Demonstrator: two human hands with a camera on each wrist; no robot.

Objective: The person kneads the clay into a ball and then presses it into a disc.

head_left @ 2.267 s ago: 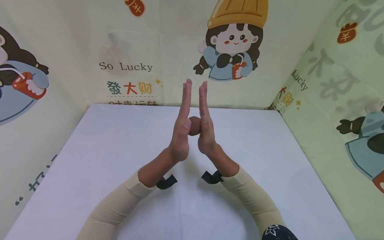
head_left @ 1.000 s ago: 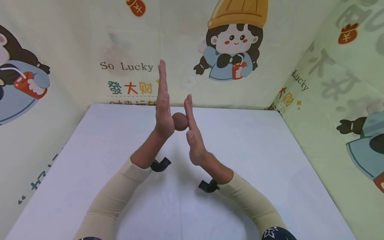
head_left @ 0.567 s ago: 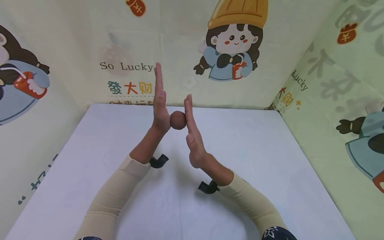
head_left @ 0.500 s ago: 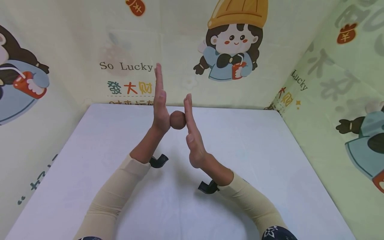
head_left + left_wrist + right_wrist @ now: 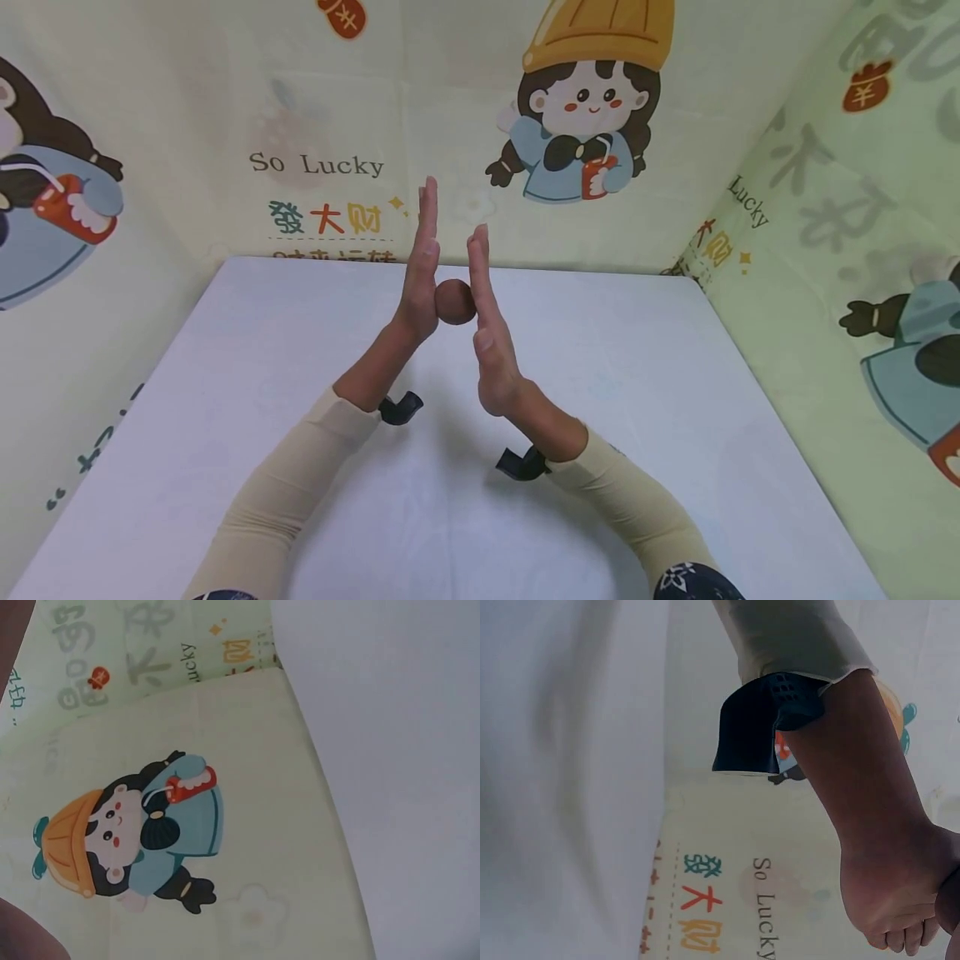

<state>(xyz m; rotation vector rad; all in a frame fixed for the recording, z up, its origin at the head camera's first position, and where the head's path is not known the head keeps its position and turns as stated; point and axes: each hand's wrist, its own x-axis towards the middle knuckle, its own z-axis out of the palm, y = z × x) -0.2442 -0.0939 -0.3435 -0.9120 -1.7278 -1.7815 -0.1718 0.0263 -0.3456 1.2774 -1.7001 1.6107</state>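
Note:
A small brown ball (image 5: 455, 302) is pressed between my two upright, flat hands above the white table. My left hand (image 5: 422, 279) touches it with the lower palm, its fingers straight and pointing up. On the other side, the straight fingers of my right hand (image 5: 493, 342) press the ball near their base, and this hand sits lower and nearer to me. In the right wrist view, the left hand (image 5: 896, 889) shows its palm side, with the dark ball (image 5: 951, 900) cut off at the frame edge.
The white table (image 5: 615, 400) spreads under both arms. Cloth walls with cartoon prints (image 5: 585, 125) and lettering enclose it at the back and both sides. A black wrist mount (image 5: 401, 408) juts inward from the left cuff, another black mount (image 5: 522, 464) from the right.
Over two seconds ago the hands stood level around the ball; then the left slid forward and leftward. In the last half second the left hand and ball have shifted back a little to the right.

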